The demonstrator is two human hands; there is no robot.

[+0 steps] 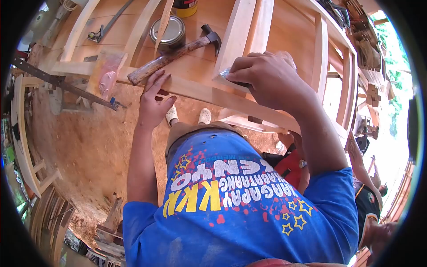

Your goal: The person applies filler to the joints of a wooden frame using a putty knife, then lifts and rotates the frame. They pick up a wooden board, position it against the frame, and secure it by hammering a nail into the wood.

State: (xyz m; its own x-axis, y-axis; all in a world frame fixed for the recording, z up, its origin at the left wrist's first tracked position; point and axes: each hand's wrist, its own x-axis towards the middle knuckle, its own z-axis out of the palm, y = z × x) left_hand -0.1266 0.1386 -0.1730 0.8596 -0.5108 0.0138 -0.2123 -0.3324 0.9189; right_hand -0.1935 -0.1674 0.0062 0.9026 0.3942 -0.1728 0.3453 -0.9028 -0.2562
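My left hand (156, 99) rests on the edge of the front wooden rail (195, 89), its fingers apart and nothing in them, close to the handle of a hammer (171, 58). The hammer lies across the frame with its head toward the back. My right hand (271, 80) is bent over the rail beside an upright slat (240, 35), its fingers wrapped round a small piece of clear plastic (224, 73) with something dark under the fingers. A round tin (168, 33) with a metal lid stands behind the hammer.
A plastic packet with pinkish contents (106, 80) lies on the left of the frame, near a long metal bar (62, 83). A yellow and black can (184, 8) stands at the back. Other people (367, 200) are at the right. Wood pieces (49, 222) lean at lower left.
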